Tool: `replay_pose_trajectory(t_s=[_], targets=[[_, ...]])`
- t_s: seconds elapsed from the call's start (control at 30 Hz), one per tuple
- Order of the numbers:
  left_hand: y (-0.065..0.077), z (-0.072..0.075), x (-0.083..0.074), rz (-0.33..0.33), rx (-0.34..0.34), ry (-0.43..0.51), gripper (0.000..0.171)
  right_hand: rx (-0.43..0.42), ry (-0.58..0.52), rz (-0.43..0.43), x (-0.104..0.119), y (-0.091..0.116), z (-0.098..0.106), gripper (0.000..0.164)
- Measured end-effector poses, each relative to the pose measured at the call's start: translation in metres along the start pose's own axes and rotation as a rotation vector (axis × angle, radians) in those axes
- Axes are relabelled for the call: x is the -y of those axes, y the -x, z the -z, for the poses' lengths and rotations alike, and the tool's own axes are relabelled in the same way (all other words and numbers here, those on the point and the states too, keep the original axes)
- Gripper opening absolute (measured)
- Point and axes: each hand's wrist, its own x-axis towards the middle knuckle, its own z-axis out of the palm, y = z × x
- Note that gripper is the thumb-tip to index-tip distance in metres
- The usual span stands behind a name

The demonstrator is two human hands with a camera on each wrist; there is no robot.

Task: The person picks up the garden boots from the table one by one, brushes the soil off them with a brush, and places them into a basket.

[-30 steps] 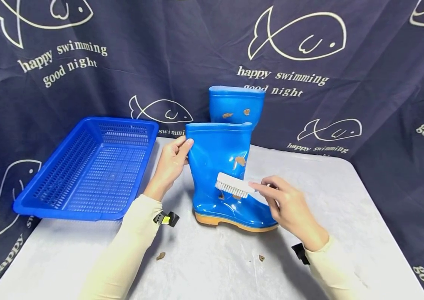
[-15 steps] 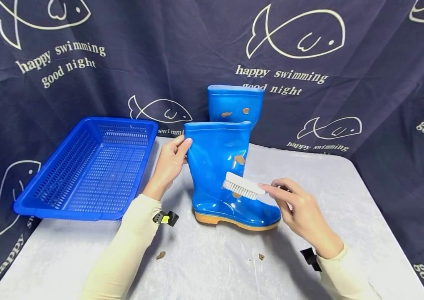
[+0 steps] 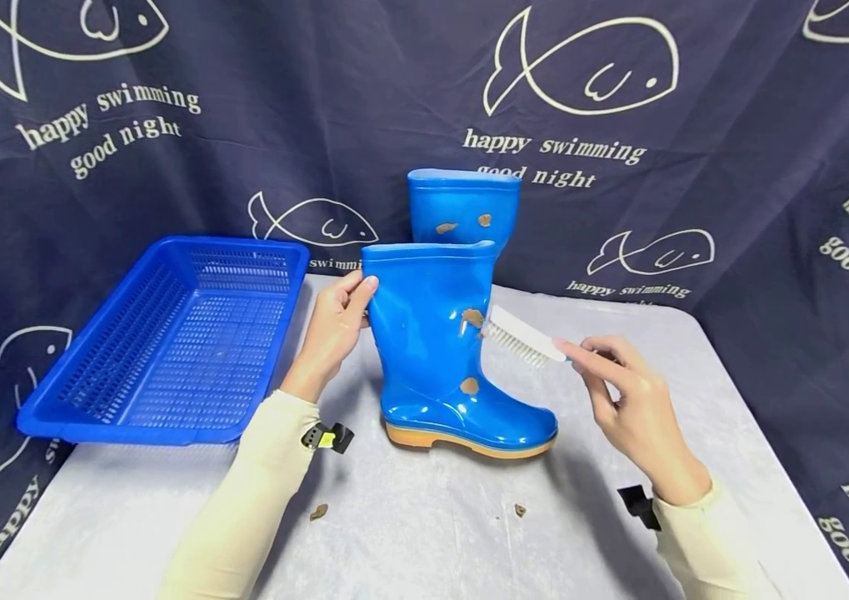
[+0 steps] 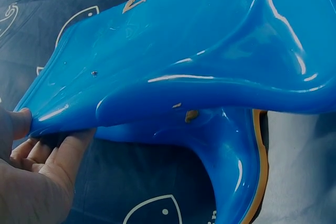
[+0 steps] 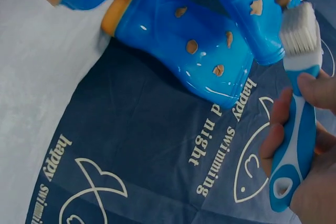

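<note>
Brush point(image 3: 521, 337), its handle point(image 5: 298, 140) held in the curled grip of the right hand point(image 3: 634, 408), has its white bristles point(image 5: 298, 30) just beside a brown patch point(image 3: 472, 317) on the front of the nearer blue boot point(image 3: 427, 329), upright on the tabletop point(image 3: 424, 550). The left hand point(image 3: 334, 325) pinches that boot's back near the top in a narrow grip, while a second blue boot point(image 3: 461, 202) stands behind and a blue basket point(image 3: 162, 434) lies leftward.

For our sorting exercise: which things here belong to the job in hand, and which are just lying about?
In the job, it seems:
front boot, pinched by the left hand
brush, held by the right hand
brown patches
rear boot, probably: untouched, but similarly patched

Lying about, it seems:
blue basket
two loose brown bits on the table
</note>
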Motion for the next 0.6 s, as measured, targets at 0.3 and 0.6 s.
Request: replay_pose_trajectory(t_s=[0.3, 0.6], targets=[[0.000, 0.000, 0.001, -0.009, -0.005, -0.010, 0.040, 0.043, 0.087, 0.029, -0.008, -0.020, -0.019, 0.041], [0.002, -0.002, 0.002, -0.041, -0.010, 0.005, 0.038, 0.077, 0.039, 0.034, -0.009, -0.003, -0.015, 0.047]])
